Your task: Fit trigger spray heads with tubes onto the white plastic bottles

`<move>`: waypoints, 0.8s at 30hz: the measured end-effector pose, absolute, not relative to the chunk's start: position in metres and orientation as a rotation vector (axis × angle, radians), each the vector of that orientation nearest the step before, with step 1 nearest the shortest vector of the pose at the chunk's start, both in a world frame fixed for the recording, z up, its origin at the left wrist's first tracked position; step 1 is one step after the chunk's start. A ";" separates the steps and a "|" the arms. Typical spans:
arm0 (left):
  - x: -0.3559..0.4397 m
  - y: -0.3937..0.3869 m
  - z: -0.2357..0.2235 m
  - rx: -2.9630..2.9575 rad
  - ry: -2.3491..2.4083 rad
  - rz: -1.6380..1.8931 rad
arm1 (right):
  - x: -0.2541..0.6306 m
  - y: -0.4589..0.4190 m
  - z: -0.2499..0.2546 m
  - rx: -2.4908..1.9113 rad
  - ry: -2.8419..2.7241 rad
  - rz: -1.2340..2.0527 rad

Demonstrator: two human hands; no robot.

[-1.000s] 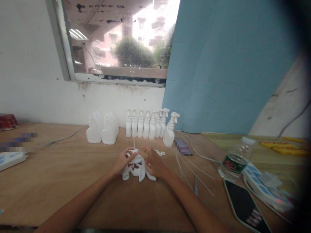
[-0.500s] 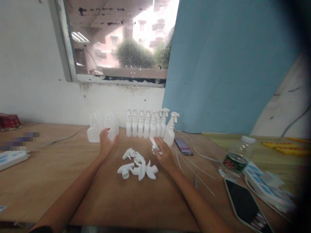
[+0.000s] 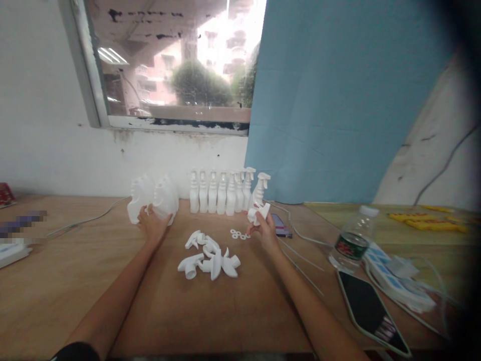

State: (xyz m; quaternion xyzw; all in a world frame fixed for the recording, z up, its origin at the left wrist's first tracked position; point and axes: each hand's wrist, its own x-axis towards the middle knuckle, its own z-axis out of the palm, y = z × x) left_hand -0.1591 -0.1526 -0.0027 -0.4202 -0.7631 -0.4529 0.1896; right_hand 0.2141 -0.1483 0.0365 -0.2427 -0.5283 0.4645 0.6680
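Note:
My left hand [image 3: 152,224] is at the white bottles without tops [image 3: 164,195] on the left, fingers and thumb apart. It overlaps their lower front, and I see no firm grip on one. Pinched in my right hand [image 3: 267,233] is a white spray trigger head [image 3: 257,215], raised in front of the rightmost spray bottle [image 3: 260,189]. Several loose trigger heads [image 3: 216,264] lie in a pile on the table between my forearms. Small white washers [image 3: 235,234] lie just left of my right hand.
Behind stands a row of white spray bottles [image 3: 212,195]. To the right are thin tubes [image 3: 306,273], a clear water bottle [image 3: 351,240], a phone [image 3: 372,311] and a power strip [image 3: 398,281]. Another power strip [image 3: 13,253] sits at the left edge.
My hands have parted from the pile of trigger heads. The right carries one trigger head up and right; the left has reached the bottles and slid left. The view has turned slightly right.

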 end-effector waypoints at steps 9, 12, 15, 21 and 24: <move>-0.145 -0.185 -0.010 -1.816 -1.588 -1.069 | 0.234 -0.139 0.038 -0.457 -0.908 1.301; -0.142 -0.186 -0.010 -1.874 -1.531 -1.047 | 0.239 -0.135 0.036 -0.424 -0.863 1.256; -0.140 -0.185 -0.009 -1.918 -1.513 -1.027 | 0.244 -0.130 0.035 -0.418 -0.819 1.202; -0.137 -0.187 -0.008 -1.934 -1.605 -0.981 | 0.251 -0.123 0.033 -0.458 -0.828 1.150; -0.137 -0.188 -0.007 -1.932 -1.645 -0.944 | 0.255 -0.121 0.033 -0.463 -0.857 1.102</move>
